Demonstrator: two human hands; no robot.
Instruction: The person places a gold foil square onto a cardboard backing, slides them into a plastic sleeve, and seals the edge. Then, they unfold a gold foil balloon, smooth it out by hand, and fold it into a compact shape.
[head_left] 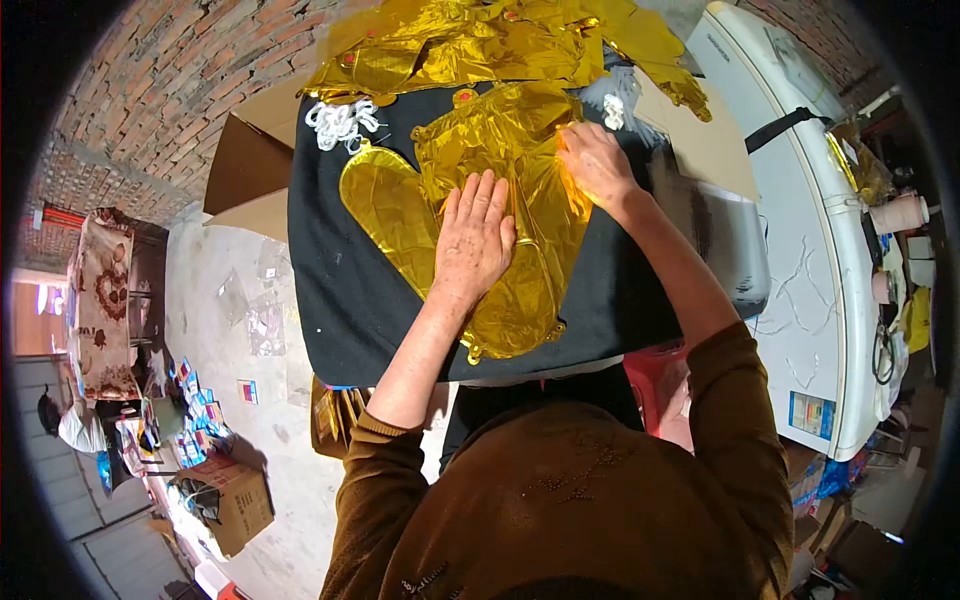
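A flat gold foil piece lies on a black cloth that covers the table. My left hand rests palm down on the middle of the foil, fingers stretched out. At the foil's upper right edge is my right hand, its fingers bent and pressed together around a fold of foil. A rounded gold lobe spreads to the left of my left hand. Bundles of white string lie at the upper left and upper right of the cloth.
More gold foil sheets are heaped at the table's far edge. An open cardboard box stands to the left. On the right is a white chest with string pieces, spools and scissors. A carton sits on the floor, lower left.
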